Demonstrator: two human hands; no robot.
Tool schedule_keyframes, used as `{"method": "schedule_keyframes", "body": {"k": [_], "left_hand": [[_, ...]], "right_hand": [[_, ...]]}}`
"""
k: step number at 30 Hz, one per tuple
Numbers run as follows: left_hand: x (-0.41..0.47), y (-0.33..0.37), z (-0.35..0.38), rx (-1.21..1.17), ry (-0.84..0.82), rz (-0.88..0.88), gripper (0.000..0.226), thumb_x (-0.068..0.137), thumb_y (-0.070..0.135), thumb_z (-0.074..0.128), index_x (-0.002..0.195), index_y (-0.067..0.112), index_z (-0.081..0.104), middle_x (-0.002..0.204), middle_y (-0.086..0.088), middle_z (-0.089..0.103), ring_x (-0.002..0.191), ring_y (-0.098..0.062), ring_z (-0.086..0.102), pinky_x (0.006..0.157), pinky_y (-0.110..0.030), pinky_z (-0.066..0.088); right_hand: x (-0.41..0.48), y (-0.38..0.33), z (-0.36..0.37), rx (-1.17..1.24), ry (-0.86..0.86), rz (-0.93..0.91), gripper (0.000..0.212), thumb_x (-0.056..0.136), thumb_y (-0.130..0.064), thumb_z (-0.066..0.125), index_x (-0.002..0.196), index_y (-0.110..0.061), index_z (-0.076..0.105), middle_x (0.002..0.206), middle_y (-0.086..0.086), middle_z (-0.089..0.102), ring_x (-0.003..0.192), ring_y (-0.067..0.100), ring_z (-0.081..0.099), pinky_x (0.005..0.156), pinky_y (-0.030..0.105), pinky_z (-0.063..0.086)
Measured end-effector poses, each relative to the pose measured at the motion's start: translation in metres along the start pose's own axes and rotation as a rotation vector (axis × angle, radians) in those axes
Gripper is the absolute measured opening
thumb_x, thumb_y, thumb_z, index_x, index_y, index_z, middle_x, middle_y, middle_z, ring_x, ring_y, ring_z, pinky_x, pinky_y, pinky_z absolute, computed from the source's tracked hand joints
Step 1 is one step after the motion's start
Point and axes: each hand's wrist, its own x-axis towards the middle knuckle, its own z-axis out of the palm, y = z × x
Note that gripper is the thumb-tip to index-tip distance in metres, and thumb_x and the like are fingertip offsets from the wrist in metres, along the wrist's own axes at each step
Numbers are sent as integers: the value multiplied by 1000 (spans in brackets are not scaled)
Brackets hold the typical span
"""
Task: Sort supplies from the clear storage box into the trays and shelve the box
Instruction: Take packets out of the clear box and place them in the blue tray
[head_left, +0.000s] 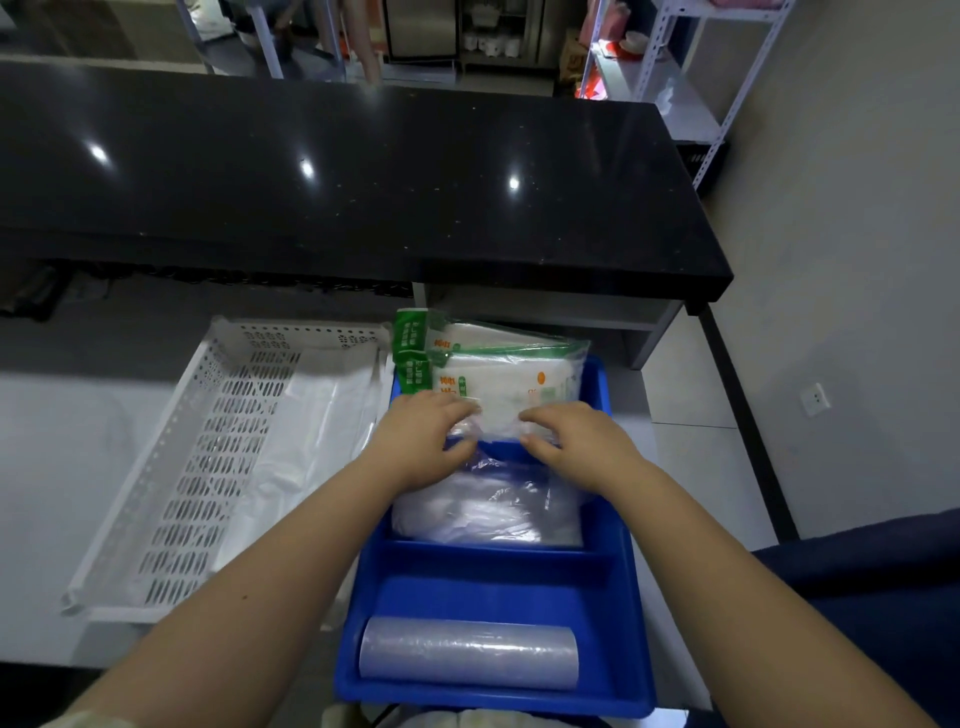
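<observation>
Left hand (423, 441) and right hand (579, 441) each pinch the clear packet (488, 512) at its far edge; best lower it evenly, flat inside the blue tray (493, 587).

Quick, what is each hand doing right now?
Left hand: grips the clear plastic pack in the blue tray.
Right hand: grips the same clear plastic pack.
</observation>
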Motion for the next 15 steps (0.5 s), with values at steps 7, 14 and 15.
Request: {"method": "schedule_keyframes", "body": {"k": [7,14,15], "left_hand": [[11,6,4,72,-16,-80,58,85,51,38,140,31,40,144,2,40,129,-20,37,102,-42,34],[-2,11,15,97,-57,-119,54,89,52,39,138,30,42,137,4,49,125,-19,41,102,-41,30],[-3,11,10,99,-20,-120,54,88,52,40,138,30,42,138,4,48,125,-19,41,102,-41,30]], "right_hand": [[12,-8,17,-90,77,-40,53,92,-53,42,139,-30,40,142,-4,44,126,20,40,99,41,33],[8,-8,22,-98,-16,-51,54,92,-57,40,139,-31,40,139,-4,48,123,20,44,99,41,38],[9,-10,18,-88,44,-74,52,92,-54,42,138,-31,42,138,-5,49,123,19,44,99,41,36]]}}
